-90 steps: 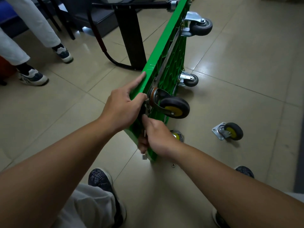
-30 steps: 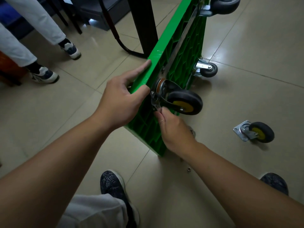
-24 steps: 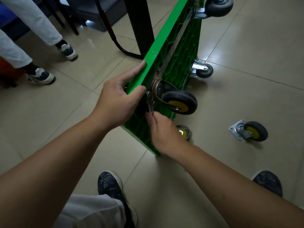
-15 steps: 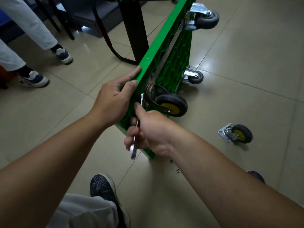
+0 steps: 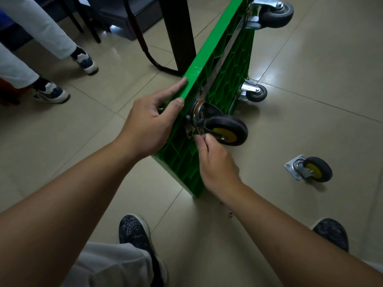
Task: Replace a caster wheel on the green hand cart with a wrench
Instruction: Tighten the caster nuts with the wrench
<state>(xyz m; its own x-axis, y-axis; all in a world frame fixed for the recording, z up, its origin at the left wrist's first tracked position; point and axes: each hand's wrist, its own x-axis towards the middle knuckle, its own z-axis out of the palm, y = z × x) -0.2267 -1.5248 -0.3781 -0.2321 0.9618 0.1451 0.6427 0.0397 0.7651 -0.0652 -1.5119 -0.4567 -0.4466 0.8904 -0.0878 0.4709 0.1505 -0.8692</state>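
The left hand [image 5: 147,123] is gripping the upper edge of the green cart [image 5: 180,158] standing on its side on the floor, thumb curling onto the ribbed underside and forefinger lying straight along the rim. Just below that thumb, the right hand [image 5: 217,162] is pinching a small wrench [image 5: 200,125] in its fingertips – the tool's head is sitting at the mounting plate of the yellow-hubbed wheel [image 5: 227,130]. A loose wheel [image 5: 310,168] is lying well to the right of the right hand, and a small nut [image 5: 230,213] is lying beside its wrist.
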